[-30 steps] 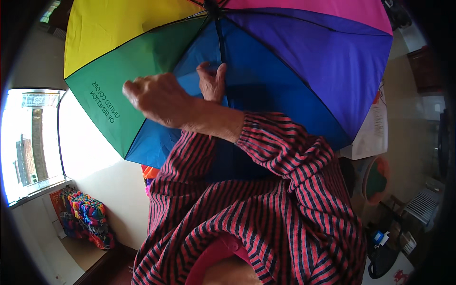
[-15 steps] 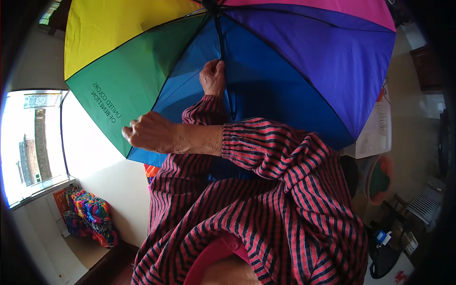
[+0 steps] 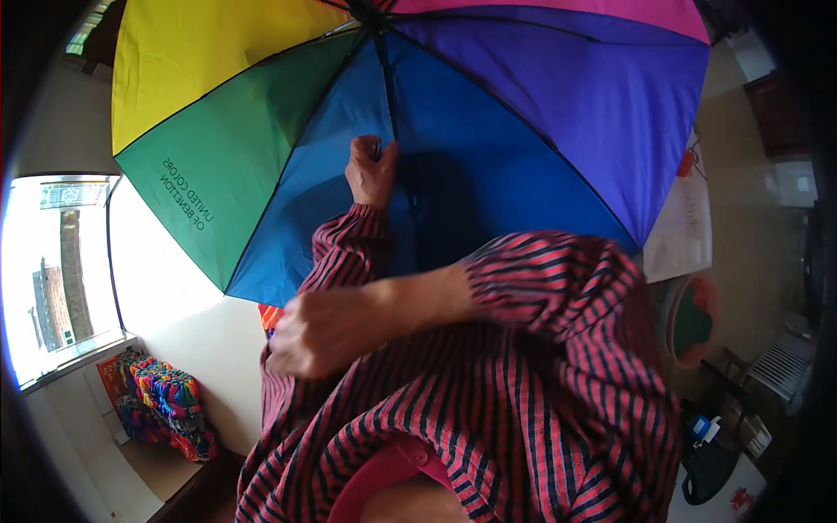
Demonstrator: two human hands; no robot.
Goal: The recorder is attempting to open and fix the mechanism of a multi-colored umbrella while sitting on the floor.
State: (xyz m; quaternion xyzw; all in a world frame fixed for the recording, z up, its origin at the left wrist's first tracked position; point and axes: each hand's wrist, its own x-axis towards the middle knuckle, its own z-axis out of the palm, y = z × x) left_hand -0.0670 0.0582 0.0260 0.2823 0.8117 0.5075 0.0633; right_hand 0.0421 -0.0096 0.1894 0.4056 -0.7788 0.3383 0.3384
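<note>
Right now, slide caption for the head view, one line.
Left hand before the blue panel of an open multicoloured fabric umbrella; blurred right hand before a dark-striped red shirt.

Left grip (image 3: pixel 371 174) raised, right grip (image 3: pixel 318 334) lower, blurred, right forearm (image 3: pixel 427 296) angled leftward

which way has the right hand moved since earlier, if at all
Yes: the right hand has come down the picture, from level with the top of the window to about its bottom edge.
</note>
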